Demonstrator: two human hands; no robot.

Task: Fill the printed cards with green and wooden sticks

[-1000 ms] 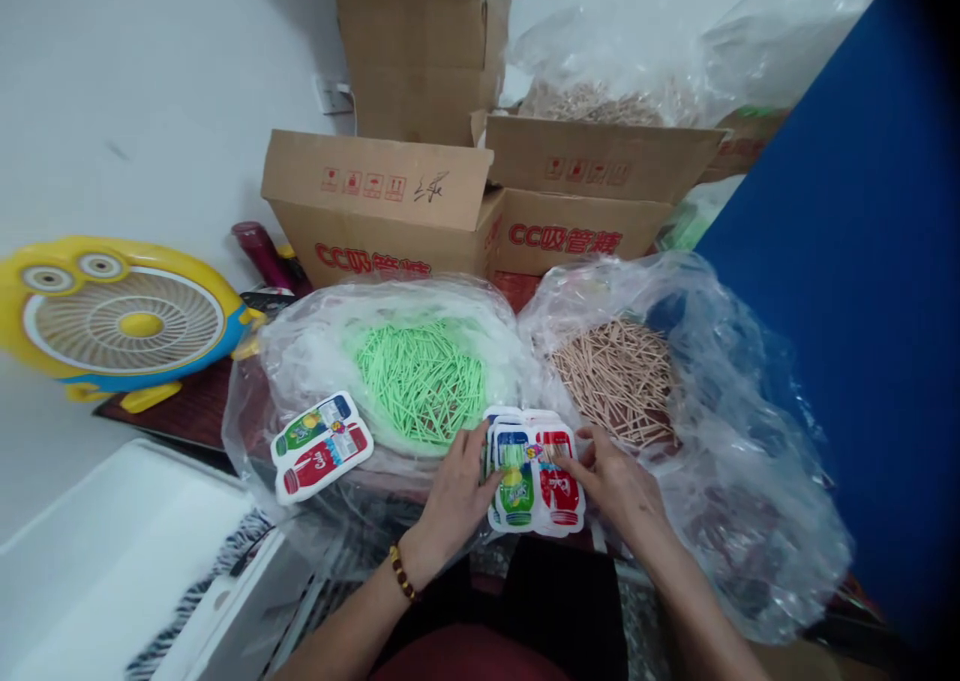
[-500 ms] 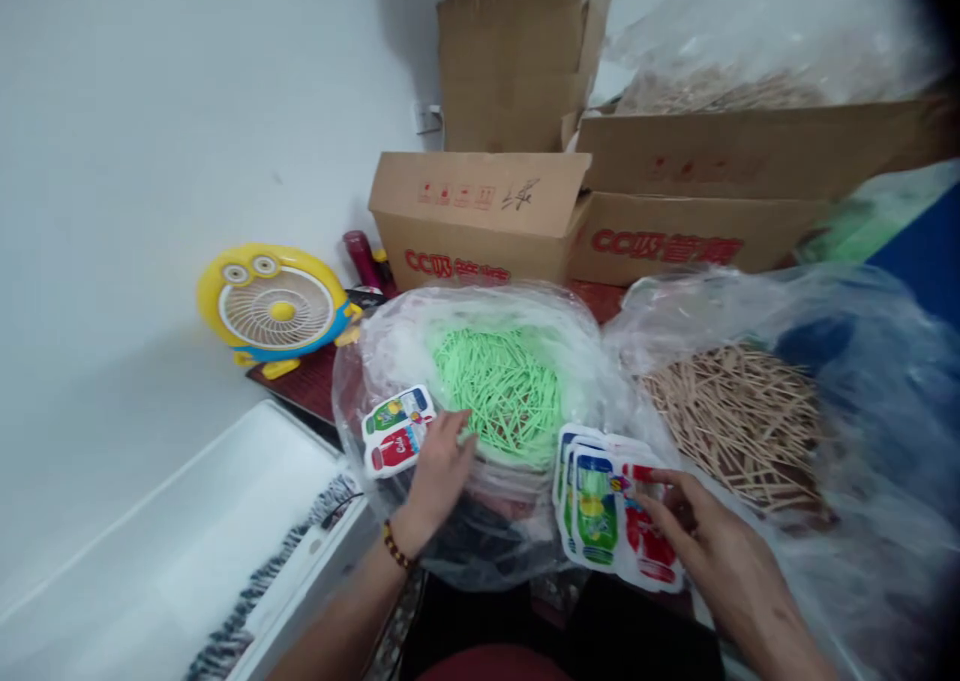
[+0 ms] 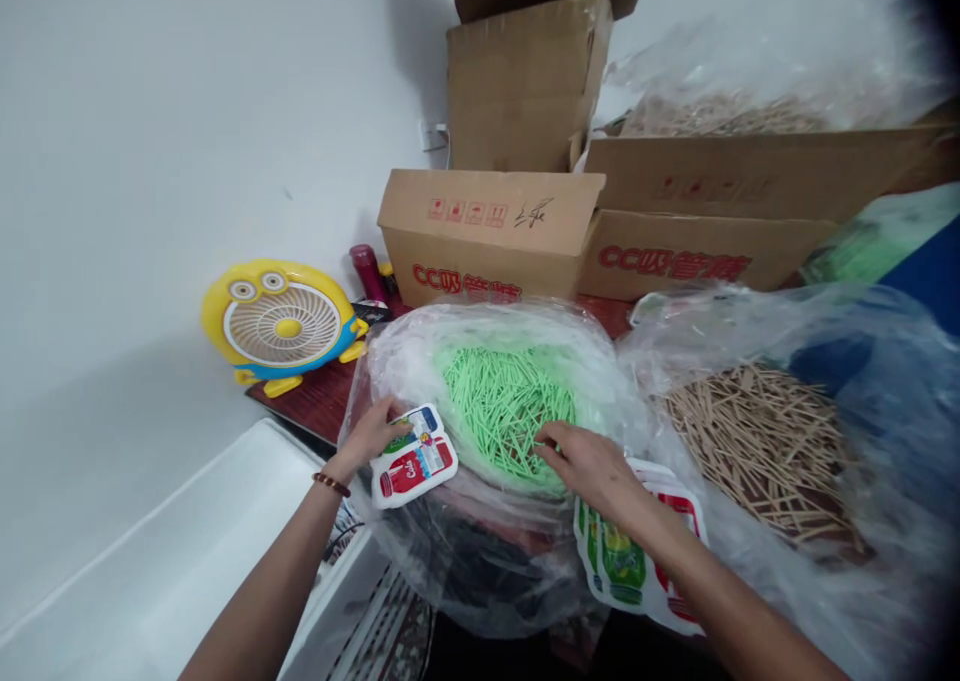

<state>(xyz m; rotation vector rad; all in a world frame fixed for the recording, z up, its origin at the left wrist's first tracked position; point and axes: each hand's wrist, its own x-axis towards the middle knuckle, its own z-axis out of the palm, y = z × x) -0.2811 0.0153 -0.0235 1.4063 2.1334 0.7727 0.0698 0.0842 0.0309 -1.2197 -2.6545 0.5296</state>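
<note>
Left of center, the left hand (image 3: 371, 433) touches 1 soda-print card (image 3: 417, 469). Mid-frame, the right hand (image 3: 586, 463) curls over green sticks (image 3: 487, 401); whether either grips, I cannot tell.

green sticks (image 3: 502, 401): matt; bag (image 3: 397, 346): clear glossy plastic; boxes (image 3: 480, 241): matt cardboard

A beaded bracelet (image 3: 331, 483) is circling the wrist just behind the left hand (image 3: 369, 435). Its small, rounded beads are showing dark reddish brown, with a few lighter ones appearing among them. Both forearms are showing bare down to the near edge, the one behind the right hand (image 3: 589, 461) included. Black clothing (image 3: 480, 651) is covering the lap, its details blurring into darkness.
</note>
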